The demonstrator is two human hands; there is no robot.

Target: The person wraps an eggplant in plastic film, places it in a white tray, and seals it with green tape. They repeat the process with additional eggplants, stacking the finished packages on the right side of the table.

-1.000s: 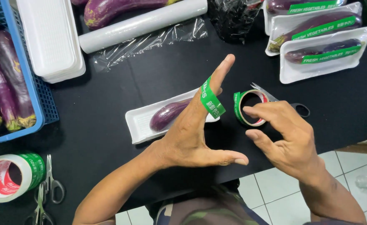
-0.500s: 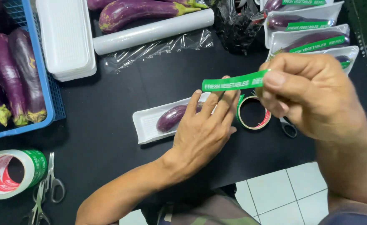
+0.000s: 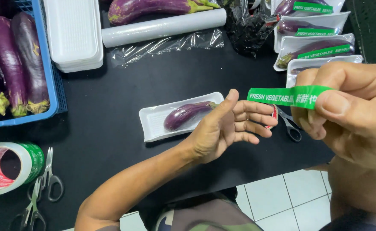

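My right hand [image 3: 350, 115], close to the camera, pinches a strip of green printed tape [image 3: 282, 96] between thumb and fingers. The strip sticks out to the left. My left hand [image 3: 226, 126] is open with fingers spread just below and left of the strip's free end; I cannot tell if it touches. Behind the left hand lies a white foam tray [image 3: 154, 122] holding one purple eggplant [image 3: 186, 114]. A tape roll [image 3: 274, 116] is mostly hidden behind my left fingers.
Small scissors [image 3: 291, 127] lie beside the hidden roll. A blue crate [image 3: 51, 72] of eggplants, stacked white trays [image 3: 72, 34], a cling-film roll [image 3: 162, 26], wrapped labelled trays [image 3: 320, 47], a second tape roll [image 3: 8, 167] and more scissors [image 3: 47, 184] surround the black table [image 3: 111, 94].
My right hand has pulled the green strip off my left hand and up toward the camera. My left hand has opened and dropped away from the strip.
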